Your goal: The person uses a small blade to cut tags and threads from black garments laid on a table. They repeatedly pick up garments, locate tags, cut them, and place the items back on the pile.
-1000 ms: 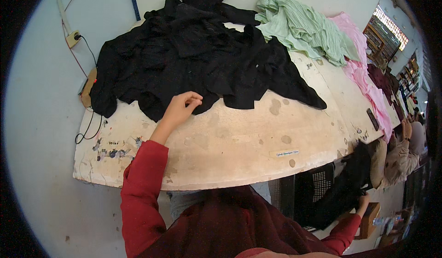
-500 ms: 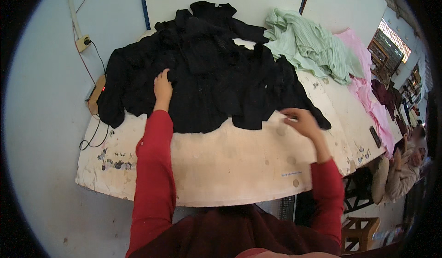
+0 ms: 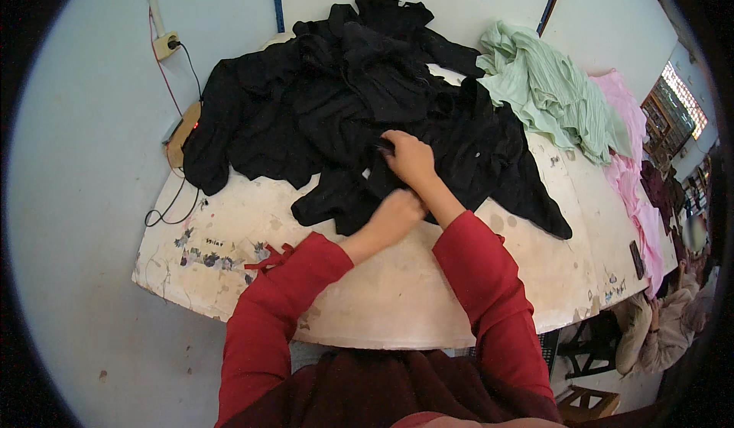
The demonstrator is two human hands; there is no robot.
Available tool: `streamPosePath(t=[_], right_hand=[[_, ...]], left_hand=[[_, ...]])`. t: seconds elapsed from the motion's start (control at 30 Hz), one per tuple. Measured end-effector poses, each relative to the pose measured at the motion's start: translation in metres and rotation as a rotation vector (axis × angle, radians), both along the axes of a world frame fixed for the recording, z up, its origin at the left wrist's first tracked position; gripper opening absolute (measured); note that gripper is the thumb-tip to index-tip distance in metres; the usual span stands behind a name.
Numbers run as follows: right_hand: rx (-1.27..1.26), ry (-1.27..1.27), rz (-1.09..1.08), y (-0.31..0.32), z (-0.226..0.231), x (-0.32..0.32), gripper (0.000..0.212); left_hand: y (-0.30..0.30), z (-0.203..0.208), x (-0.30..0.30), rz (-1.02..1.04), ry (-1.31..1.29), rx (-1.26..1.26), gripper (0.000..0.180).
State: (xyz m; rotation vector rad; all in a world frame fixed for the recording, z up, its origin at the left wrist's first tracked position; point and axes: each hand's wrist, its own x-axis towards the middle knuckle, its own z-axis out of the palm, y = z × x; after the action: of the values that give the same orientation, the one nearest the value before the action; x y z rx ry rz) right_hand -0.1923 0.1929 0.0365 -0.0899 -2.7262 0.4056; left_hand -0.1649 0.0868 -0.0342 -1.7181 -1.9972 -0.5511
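Dark black garments (image 3: 336, 99), with sleeves and a collar showing, lie heaped over the far part of the table. At the near edge of the heap, my right hand (image 3: 411, 159) is closed on a fold of black garment, its fingers curled round the cloth. Just below it and nearly touching its wrist, my left hand (image 3: 396, 215) is closed too, somewhat blurred, and seems to grip the garment's near edge. A small white tag (image 3: 366, 174) shows on the cloth left of my right hand. Folds hide parts of the fingertips.
Pale green cloth (image 3: 547, 92) and pink cloth (image 3: 641, 191) lie at the right. A dark flat object (image 3: 637, 260) rests near the table's (image 3: 367, 306) right edge. A power strip (image 3: 182, 134) with cables sits at the left by the wall. Another person (image 3: 665, 329) sits at far right.
My left hand has moved right and nearer, my right hand left and farther away, so they now meet at the cloth. The near part of the black garment is bunched and pulled together.
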Motion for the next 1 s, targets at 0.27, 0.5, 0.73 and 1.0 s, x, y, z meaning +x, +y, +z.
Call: streamPosePath(t=[0.27, 0.5, 0.73, 1.0], right_hand=[[-0.283, 0.951, -0.029, 0.118, 0.068, 0.065, 0.039], [-1.319, 0.689, 0.275, 0.282, 0.086, 0.149, 0.047], [-0.366, 0.414, -0.639, 0.292, 0.005, 0.215, 0.03], [-0.355, 0.615, -0.546, 0.159, 0.024, 0.213, 0.025]], left_hand=[[-0.049, 0.078, -0.007, -0.018, 0.132, 0.669, 0.021], [-0.069, 0.046, -0.064, 0.517, -0.162, 0.263, 0.059], [-0.117, 0.024, -0.047, 0.293, -0.213, 0.126, 0.049], [-0.162, 0.068, -0.044, 0.599, -0.223, 0.394, 0.015]])
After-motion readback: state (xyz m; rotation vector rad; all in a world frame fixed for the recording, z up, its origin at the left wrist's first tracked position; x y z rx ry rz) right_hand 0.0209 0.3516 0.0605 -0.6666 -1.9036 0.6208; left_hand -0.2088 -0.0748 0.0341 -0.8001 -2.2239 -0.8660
